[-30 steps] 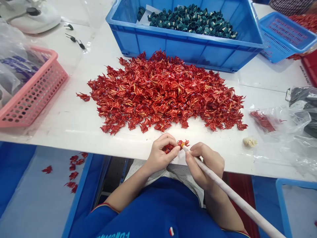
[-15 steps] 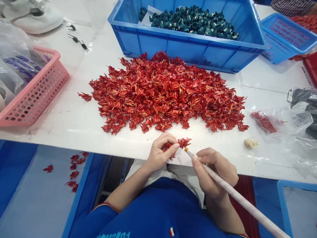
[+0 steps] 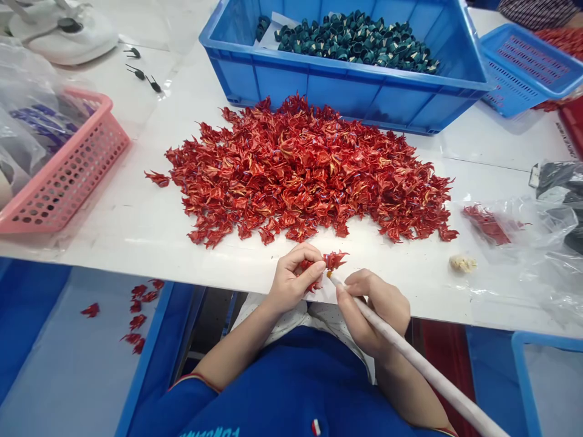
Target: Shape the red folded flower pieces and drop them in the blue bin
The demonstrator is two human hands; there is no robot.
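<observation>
My left hand (image 3: 294, 280) is closed in a pinch around a small red folded flower piece (image 3: 334, 261) at the near edge of the white table (image 3: 136, 224). My right hand (image 3: 373, 309) is wrapped round a long white stick (image 3: 423, 370), held like a pen. The stick's orange tip touches the underside of the flower piece. A big heap of the same red flower pieces (image 3: 300, 170) lies just beyond my hands.
A large blue crate (image 3: 346, 79) of dark green pieces stands behind the heap, a blue basket (image 3: 519, 67) to its right. A pink basket (image 3: 59, 176) with plastic bags sits at left. Clear bags (image 3: 523, 243) and a pale lump (image 3: 462, 263) lie at right. Red pieces (image 3: 136, 303) have fallen into a blue tray below.
My right hand drew the stick back from the flower piece, then brought its tip up against it again. The left hand kept its pinch nearly still.
</observation>
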